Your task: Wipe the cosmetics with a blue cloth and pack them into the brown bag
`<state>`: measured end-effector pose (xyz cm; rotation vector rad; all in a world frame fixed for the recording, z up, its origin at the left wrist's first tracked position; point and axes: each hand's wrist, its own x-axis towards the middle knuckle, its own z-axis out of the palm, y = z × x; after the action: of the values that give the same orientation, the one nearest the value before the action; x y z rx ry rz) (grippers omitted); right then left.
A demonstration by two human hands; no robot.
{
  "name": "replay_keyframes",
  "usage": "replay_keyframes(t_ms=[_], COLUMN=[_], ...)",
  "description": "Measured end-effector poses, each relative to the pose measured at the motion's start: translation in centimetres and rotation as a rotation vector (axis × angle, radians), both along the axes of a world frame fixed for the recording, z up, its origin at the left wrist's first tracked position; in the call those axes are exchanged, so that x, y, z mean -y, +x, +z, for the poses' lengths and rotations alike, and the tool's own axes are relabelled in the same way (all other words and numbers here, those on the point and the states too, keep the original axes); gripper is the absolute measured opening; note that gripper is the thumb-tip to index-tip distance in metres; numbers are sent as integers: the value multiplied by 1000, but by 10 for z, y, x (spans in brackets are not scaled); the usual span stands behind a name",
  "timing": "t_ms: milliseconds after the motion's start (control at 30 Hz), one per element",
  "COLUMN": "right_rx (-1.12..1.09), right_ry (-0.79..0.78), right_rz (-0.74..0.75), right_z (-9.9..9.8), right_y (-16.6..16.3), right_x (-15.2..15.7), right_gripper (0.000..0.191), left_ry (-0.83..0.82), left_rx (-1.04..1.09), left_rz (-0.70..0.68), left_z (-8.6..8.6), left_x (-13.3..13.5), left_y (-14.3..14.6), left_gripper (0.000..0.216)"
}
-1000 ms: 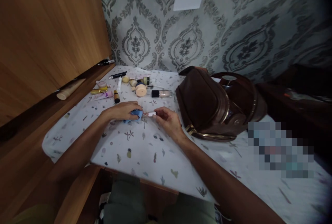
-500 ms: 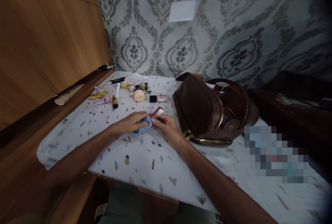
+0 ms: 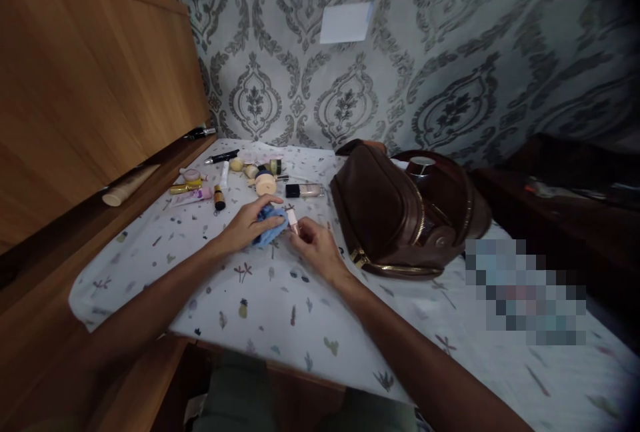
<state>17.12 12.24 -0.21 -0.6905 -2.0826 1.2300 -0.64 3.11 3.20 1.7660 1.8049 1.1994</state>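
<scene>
Right hand (image 3: 320,247) pinches pink white-capped tube (image 3: 295,227); left hand (image 3: 250,224) grips crumpled blue cloth (image 3: 269,236).
Cap (image 3: 292,216) points away, long axis leaning toward left hand.

A wooden cabinet (image 3: 100,65) meets a grey damask-patterned wall (image 3: 390,79).

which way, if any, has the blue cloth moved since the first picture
Yes, to the right: the blue cloth first ended left of the black-capped bottle; now its edge reaches below the cap in view.
</scene>
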Motion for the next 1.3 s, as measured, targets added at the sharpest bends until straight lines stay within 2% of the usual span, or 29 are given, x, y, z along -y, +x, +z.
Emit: replay_keyframes(t_ms=[67, 167, 300, 500, 600, 700, 800, 867, 933, 1100, 1300], right_rx=[73, 107, 108, 61, -19, -139, -200, -213, -231, -247, -247], right_ry=[135, 196, 154, 123, 46, -120, -337, -405, -374, -98, -144], right_rz=[-5, -6, -14, -7, 6, 65, 97, 61, 19, -27, 0], right_z=[4, 8, 8, 7, 6, 3, 0, -1, -2, -3, -5], right_y=[2, 4, 4, 4, 3, 0, -4, -5, -5, -2, -3], right_x=[5, 8, 7, 8, 7, 4, 1, -1, -2, -2, -2], right_gripper=[25, 24, 35, 20, 24, 33, 44, 48, 48, 36, 35], left_ry=[-8, -22, -35, -21, -47, -29, 4, 15, 6, -29, -34], left_rx=[-14, -18, -42, 31, 141, 234, 238, 194, 139, 48, 47], left_rz=[-67, -147, -58, 38, 51, 10, -40, -65, -89, -106, -100], left_z=[-1, -4, -4, -6, -9, -13, -14, -13, -12, -13, -14], left_x=[0, -2, -2, -4, -5, -7, -7, -6, -6, -5, -6], left_y=[1, 2, 2, 1, -1, -2, -2, -3, -2, 0, 1], left_gripper=[43, 34, 37, 48, 52, 52, 52, 49, 46, 41, 38])
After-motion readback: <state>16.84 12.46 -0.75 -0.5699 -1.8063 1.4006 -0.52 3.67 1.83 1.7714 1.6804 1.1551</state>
